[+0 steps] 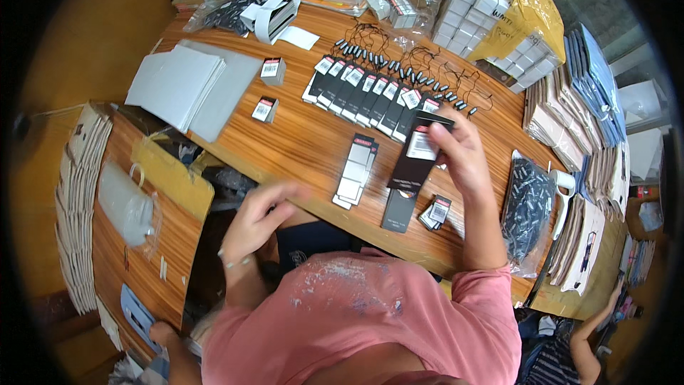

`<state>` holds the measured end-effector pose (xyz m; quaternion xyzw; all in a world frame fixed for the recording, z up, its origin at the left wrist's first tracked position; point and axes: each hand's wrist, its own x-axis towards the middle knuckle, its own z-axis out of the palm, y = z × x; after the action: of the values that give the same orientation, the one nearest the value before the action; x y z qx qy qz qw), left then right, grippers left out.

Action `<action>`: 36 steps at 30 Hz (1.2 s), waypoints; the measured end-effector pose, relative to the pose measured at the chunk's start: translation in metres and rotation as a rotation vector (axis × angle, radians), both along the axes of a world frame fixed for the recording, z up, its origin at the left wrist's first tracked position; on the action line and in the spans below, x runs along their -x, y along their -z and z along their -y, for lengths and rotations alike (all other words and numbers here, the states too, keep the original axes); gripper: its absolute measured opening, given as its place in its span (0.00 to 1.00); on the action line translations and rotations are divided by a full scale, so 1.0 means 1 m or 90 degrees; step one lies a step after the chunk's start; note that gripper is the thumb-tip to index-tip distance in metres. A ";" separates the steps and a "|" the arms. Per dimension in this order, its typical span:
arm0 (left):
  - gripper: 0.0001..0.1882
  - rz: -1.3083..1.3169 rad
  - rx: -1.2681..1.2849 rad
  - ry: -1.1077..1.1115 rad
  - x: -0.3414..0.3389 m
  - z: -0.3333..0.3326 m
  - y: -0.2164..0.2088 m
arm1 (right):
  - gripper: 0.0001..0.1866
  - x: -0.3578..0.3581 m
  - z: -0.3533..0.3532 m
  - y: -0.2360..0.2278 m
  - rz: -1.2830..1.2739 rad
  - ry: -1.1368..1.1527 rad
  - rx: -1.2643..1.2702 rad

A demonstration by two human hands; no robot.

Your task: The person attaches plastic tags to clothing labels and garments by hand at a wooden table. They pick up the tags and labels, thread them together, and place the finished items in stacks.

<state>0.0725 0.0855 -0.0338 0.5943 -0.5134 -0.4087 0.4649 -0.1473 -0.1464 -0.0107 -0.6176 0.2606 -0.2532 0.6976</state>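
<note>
In my right hand (464,153), thumb and fingers pinch a black hang tag (403,176) with a white sticker near its top. Just below it, a dark grey tag (399,212) lies on the wooden table. My left hand (260,219) is at the table's front edge, fingers apart and slightly blurred, holding nothing visible. Between the hands lies a small stack of tags with white panels (354,175). Small black barcode labels (437,212) are near my right forearm. Farther back, several black tags (370,93) with cords overlap in a row. Two small label stacks (271,70) (264,110) stand left of them.
A clear bag of small black pieces (526,203) and a white tape-gun-like tool (563,196) lie at right. White boxes (467,11) and garment stacks (559,110) line the back right. White sheets (174,85) lie left. Another person's hand (164,334) shows lower left.
</note>
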 end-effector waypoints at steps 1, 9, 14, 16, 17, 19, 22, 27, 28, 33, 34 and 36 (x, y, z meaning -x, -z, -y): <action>0.20 -0.149 0.103 -0.074 0.031 0.026 -0.012 | 0.07 -0.006 -0.005 -0.001 0.012 -0.033 0.000; 0.11 -0.221 0.178 -0.089 0.096 0.127 -0.015 | 0.08 0.007 0.005 0.005 0.135 -0.019 -0.062; 0.07 -0.281 0.096 -0.036 0.104 0.139 -0.002 | 0.07 0.012 0.011 0.020 0.237 0.050 -0.064; 0.08 -0.277 0.124 -0.055 0.096 0.136 0.000 | 0.08 0.022 0.019 0.013 0.313 0.095 -0.155; 0.08 -0.317 0.133 -0.063 0.093 0.134 0.000 | 0.10 0.027 0.022 0.007 0.367 0.126 -0.194; 0.10 -0.385 0.075 -0.004 0.088 0.125 0.000 | 0.10 0.033 0.029 0.005 0.444 0.133 -0.240; 0.10 -0.460 -0.008 0.187 0.083 0.117 0.018 | 0.09 0.030 0.028 0.002 0.522 0.132 -0.282; 0.10 -0.666 -0.124 0.182 0.128 0.121 0.027 | 0.08 0.022 0.009 -0.005 0.598 0.161 -0.299; 0.10 -0.711 -0.087 0.182 0.131 0.122 0.027 | 0.08 0.022 0.004 -0.007 0.607 0.169 -0.293; 0.09 -0.902 0.066 0.136 0.121 0.122 0.038 | 0.07 0.026 -0.026 -0.013 0.600 0.228 -0.242; 0.09 -0.921 0.096 0.122 0.117 0.120 0.037 | 0.07 0.027 -0.033 -0.012 0.603 0.236 -0.240; 0.08 -0.841 0.152 0.083 0.106 0.116 0.035 | 0.07 0.031 -0.048 -0.006 0.610 0.250 -0.235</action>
<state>-0.0330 -0.0307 -0.0692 0.1317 -0.1982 -0.6539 0.7182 -0.1782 -0.0989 -0.0044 -0.2404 0.0640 -0.5814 0.7746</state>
